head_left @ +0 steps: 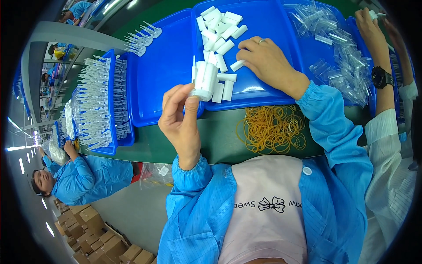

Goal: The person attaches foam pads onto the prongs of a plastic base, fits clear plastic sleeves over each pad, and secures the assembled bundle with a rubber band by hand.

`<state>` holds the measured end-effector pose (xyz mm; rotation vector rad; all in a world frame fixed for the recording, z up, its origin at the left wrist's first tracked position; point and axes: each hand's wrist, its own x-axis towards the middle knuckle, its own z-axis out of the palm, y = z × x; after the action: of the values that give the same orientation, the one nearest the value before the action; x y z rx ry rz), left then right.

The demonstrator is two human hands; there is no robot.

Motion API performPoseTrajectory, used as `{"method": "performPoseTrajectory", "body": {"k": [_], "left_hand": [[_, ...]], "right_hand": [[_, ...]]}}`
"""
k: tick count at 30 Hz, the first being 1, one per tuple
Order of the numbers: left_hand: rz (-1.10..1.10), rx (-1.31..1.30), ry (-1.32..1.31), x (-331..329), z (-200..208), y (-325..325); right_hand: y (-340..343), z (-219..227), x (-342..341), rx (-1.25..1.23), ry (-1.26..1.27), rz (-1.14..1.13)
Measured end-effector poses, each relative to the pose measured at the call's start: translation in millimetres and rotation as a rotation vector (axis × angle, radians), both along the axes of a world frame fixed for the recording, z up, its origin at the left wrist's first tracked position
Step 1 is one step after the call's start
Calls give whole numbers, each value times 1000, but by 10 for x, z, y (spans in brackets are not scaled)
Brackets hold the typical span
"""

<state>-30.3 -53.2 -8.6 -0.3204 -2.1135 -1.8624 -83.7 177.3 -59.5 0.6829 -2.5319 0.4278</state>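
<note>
Amber rubber bands (273, 130) are heaped on the green table (220, 138), at 3 o'clock from the left hand (181, 121). By that hand, a cluster of upright white tubes (205, 77) is grasped at its base between thumb and fingers. At 2 o'clock, 1 white cylinder (237, 66) is pinched at its end by the right hand (269, 60) over a blue tray (259, 90). Loose white cylinders (220, 28) are scattered at 1 o'clock; clear sleeves (345, 72) are piled farther out, at 2 o'clock.

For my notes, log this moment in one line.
Left hand: holds white cylinder cluster; right hand: touches white cylinder; rubber bands: on table
</note>
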Motion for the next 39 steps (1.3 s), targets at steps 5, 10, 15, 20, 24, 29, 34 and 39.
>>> {"method": "performPoseTrajectory", "body": {"k": [5,10,15,20,24,29,34,39], "left_hand": [[-72,-163,69,106,24,-16],[-181,-236,163,144,77,40],[-184,-219,143,145,125,91],[-221,-232,146,169,147,102],[-242,-305,169,204,201,101],[-303,-443,317,228,309,169],[-273,-579,404,254,339,199],[-308,-584,439,282,336,189]], "right_hand": [[23,204,55,-314,-111,21],[-6,460,133,-503,-73,127],[5,486,149,-582,-83,174],[30,500,161,-606,-92,190],[62,564,206,-936,-507,432],[171,673,227,-1341,-954,530],[172,748,281,-1180,-858,314],[227,909,370,-1092,-811,336]]}}
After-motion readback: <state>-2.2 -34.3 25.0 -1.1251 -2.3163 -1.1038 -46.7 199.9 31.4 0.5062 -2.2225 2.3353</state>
